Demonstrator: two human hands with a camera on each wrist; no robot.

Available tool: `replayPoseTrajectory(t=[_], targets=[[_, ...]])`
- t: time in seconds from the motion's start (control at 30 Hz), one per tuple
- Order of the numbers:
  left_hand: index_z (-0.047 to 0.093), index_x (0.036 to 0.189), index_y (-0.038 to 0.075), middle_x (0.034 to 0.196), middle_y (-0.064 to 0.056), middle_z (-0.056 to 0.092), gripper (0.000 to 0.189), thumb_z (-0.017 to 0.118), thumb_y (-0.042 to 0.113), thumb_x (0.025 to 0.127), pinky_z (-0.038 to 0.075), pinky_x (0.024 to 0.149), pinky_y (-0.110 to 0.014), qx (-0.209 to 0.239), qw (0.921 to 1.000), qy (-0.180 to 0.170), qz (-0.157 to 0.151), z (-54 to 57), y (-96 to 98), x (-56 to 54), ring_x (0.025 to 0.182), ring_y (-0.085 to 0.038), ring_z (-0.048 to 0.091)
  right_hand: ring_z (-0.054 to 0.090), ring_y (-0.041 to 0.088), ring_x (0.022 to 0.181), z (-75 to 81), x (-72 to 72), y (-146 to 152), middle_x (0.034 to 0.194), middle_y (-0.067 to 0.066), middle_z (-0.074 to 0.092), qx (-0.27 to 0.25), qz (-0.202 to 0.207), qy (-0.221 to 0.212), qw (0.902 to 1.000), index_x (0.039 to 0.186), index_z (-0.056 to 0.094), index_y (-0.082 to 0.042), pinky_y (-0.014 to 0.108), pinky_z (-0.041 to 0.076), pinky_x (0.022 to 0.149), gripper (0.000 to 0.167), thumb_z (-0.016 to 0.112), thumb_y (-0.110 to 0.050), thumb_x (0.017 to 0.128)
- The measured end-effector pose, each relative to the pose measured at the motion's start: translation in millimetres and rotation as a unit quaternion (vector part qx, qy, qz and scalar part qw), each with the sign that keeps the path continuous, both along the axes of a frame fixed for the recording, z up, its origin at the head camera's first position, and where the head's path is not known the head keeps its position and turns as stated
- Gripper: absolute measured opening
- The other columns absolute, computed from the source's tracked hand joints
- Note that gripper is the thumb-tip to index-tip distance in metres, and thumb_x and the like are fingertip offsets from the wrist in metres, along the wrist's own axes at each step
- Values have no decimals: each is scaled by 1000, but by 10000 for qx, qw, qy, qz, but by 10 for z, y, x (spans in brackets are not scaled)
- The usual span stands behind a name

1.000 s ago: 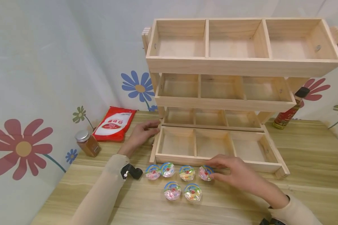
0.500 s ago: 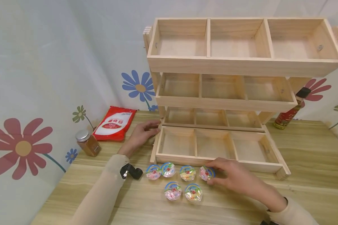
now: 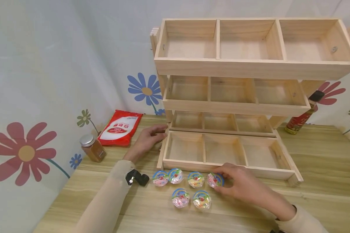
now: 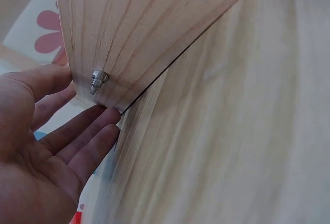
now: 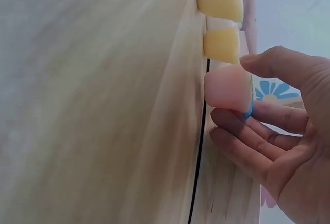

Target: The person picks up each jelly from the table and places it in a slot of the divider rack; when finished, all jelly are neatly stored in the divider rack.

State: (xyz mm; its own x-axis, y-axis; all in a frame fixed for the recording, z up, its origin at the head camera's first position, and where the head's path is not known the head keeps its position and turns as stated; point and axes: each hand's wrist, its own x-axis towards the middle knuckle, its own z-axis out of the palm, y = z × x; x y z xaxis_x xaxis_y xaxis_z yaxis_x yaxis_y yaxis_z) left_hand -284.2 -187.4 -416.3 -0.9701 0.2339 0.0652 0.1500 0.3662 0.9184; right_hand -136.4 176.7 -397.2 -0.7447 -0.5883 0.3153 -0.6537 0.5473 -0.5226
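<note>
In the head view, several small jelly cups with bright printed lids stand on the table before a wooden tiered rack [image 3: 256,69]. My right hand [image 3: 245,184] pinches the rightmost one, a pink jelly cup [image 3: 215,180], between thumb and fingers. The right wrist view shows the thumb at the edge of its lid and fingertips against the opposite side, with the cup's base at the table. Two yellow jelly cups [image 5: 221,44] stand beyond it. My left hand [image 4: 46,141] touches the end panel [image 4: 118,33] of the rack with fairly straight fingers, near a metal bolt [image 4: 98,80].
A red and white bag [image 3: 121,127] lies at the back left, with a spice jar [image 3: 92,149] of brown contents beside it. Behind the rack's right side stands a bottle [image 3: 301,119] with a black cap. A flowered curtain [image 3: 61,64] hangs behind the table.
My right thumb has shifted to the near side of the pink jelly cup, which stays in place among the others. The left hand keeps its place at the rack.
</note>
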Motion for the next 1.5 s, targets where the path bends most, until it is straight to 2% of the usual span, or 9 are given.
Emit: replayPoseTrajectory(t=[0.13, 0.23, 0.43, 0.63, 0.83, 0.97, 1.2, 1.5], targets=[[62, 149, 12, 144, -14, 65, 47, 70, 23, 104, 48, 111, -49, -28, 10000, -24, -2, 6, 4, -8, 132, -34, 60, 68, 9, 93, 49, -14, -15, 106, -9, 71, -119, -49, -392, 9991, 123, 75, -9, 33, 61, 82, 40, 90, -22, 89], [62, 149, 12, 145, -14, 64, 46, 70, 24, 105, 48, 112, -49, -37, 10000, -46, -19, 12, 7, -12, 133, -34, 59, 67, 10, 94, 110, -31, -38, 107, -10, 70, -220, -30, -499, 9985, 122, 75, -10, 34, 61, 84, 38, 88, -25, 90], [62, 149, 12, 145, -13, 64, 46, 69, 24, 105, 47, 112, -49, -66, 10000, 14, -17, 11, 8, -7, 133, -34, 59, 69, 12, 95, 208, -105, -123, 110, -4, 72, -456, 287, -374, 9978, 120, 73, -7, 33, 62, 86, 34, 87, -19, 91], [62, 149, 12, 146, -14, 64, 46, 70, 24, 105, 47, 112, -50, -105, 9999, -8, 13, 8, 25, 18, 134, -34, 59, 70, 11, 94, 297, -201, -233, 108, -3, 74, -451, 222, -241, 9984, 121, 74, -3, 33, 61, 85, 36, 87, -17, 90], [62, 149, 11, 144, -15, 64, 47, 70, 25, 105, 48, 112, -50, -73, 10000, 64, 16, 1, 27, 19, 132, -34, 60, 71, 14, 92, 393, -360, -368, 102, -2, 74, -704, 237, -269, 9969, 120, 73, 1, 33, 62, 86, 38, 88, -13, 87], [62, 149, 11, 143, -16, 65, 47, 70, 25, 105, 48, 111, -51, -48, 9999, 101, -18, -25, 11, 8, 130, -35, 61, 71, 15, 94, 434, -482, -456, 103, -2, 74, -715, 147, -535, 9959, 121, 72, 0, 33, 61, 88, 38, 87, -16, 90], [62, 149, 10, 142, -16, 66, 47, 69, 25, 105, 48, 111, -51, -59, 9999, 124, -53, -20, 13, 8, 131, -35, 61, 72, 21, 102, 461, -663, -588, 110, 4, 73, -744, -148, -1072, 9913, 128, 70, 1, 41, 59, 93, 44, 85, -18, 92], [62, 149, 10, 143, -16, 65, 47, 69, 25, 105, 48, 111, -51, -50, 9999, 96, -31, -42, 10, -2, 131, -36, 61, 73, 20, 95, 396, -875, -737, 105, 7, 75, -884, -344, -948, 9910, 128, 72, 1, 45, 61, 88, 43, 84, -18, 91]])
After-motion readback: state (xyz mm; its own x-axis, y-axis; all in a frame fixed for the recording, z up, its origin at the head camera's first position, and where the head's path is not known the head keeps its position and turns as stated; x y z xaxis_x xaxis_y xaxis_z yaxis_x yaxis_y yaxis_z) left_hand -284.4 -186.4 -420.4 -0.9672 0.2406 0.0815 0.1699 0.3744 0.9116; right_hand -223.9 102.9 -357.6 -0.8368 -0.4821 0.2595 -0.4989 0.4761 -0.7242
